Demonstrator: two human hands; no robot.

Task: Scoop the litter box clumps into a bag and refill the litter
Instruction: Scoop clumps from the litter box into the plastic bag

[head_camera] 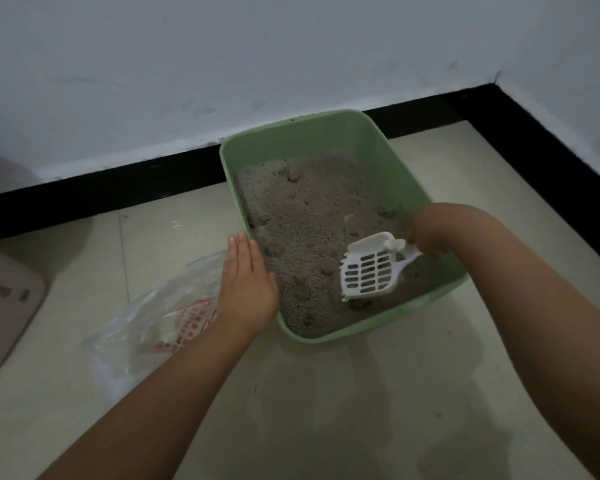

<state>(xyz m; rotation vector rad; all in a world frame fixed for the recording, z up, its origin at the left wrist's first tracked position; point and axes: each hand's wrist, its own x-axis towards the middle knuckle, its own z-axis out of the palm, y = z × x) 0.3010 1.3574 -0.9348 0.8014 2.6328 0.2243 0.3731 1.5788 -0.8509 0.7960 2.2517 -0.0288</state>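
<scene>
the green litter box (378,143) sits on the tiled floor against the black skirting, half filled with grey litter (312,216) that is dotted with darker clumps (293,174). the box looks like stiff plastic and probably heavy with its load, so it is best steadied at the rim rather than lifted. a clear plastic bag (146,327) with red print lies flat on the floor just beside the box's left wall; it is thin and limp and would likely need holding open at the mouth. the left hand (246,289) is flat, fingers straight, over the left rim. the right hand (426,237) grips the handle of the white slotted scoop (368,271), light and rigid, its toothed edge down in the litter near the front. the right fingers are turned away and mostly hidden. whether the left palm touches the rim cannot be told. the bag's opening is hard to make out.
</scene>
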